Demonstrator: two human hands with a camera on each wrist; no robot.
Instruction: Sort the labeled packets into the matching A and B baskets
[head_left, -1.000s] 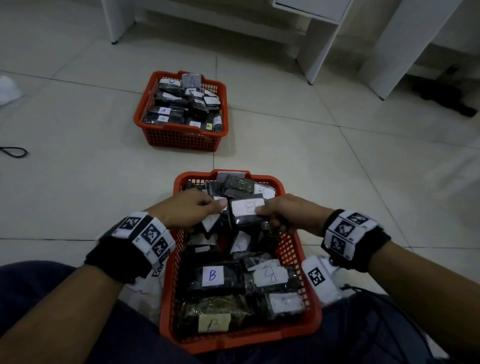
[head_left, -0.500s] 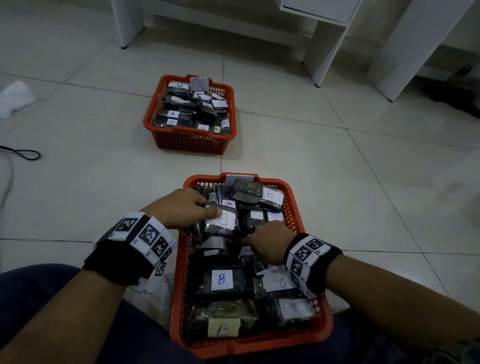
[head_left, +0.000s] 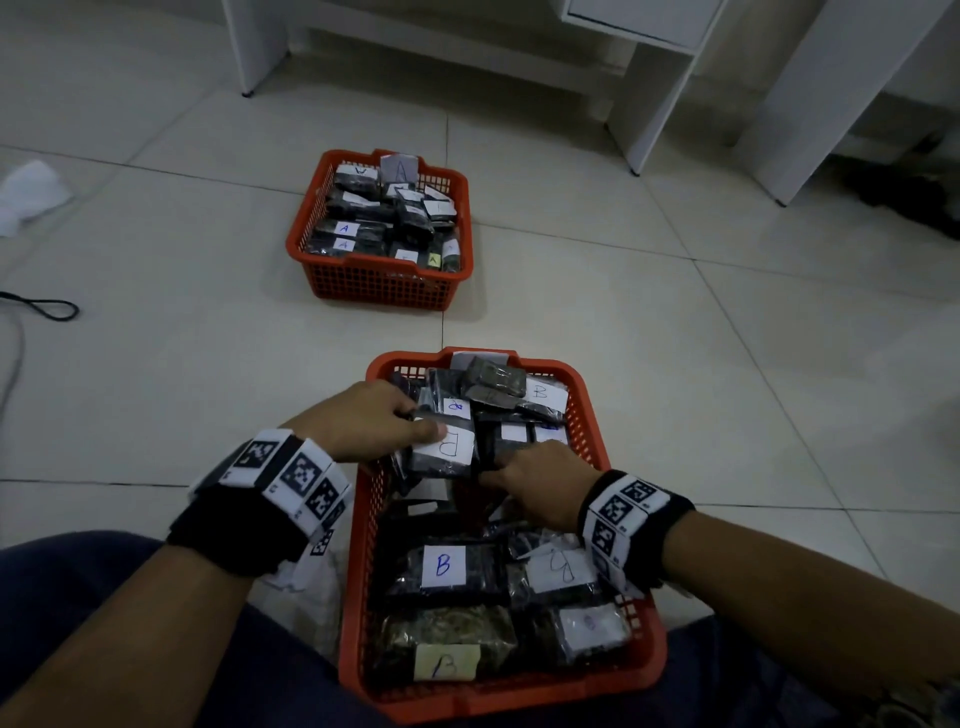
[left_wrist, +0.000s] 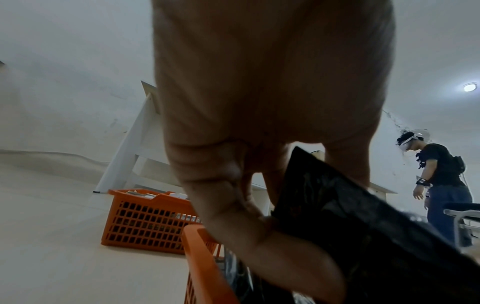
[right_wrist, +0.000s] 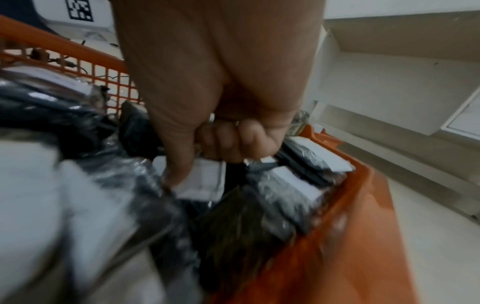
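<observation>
- A person sits on a tiled floor with an orange near basket (head_left: 618, 644) between their knees, packed with dark packets that carry white labels, most of them marked B.
- The left hand (head_left: 371, 423) has its thumb and fingers curled round one held packet (head_left: 444, 449), raised just above the pile; its label reads B, turned sideways. The left wrist view shows the dark pouch pinched at its edge, probably so the label stays readable.
- The right hand (head_left: 540, 483) is just right of that packet, down among the heap. From its wrist view the thumb presses on a white label (right_wrist: 200, 181) while the other fingers are curled in; whether they actually grip a packet I cannot tell. It looks to be sifting for the next label.
- Well ahead of both hands stands a far basket (head_left: 384, 283), also orange, filled with packets labelled A, with an upright A card at its back rim.
- Since the held packet reads B, it likely belongs where it already is.
- Beyond the far basket stand white furniture legs (head_left: 652, 104); another person (left_wrist: 441, 181) stands in the room.
</observation>
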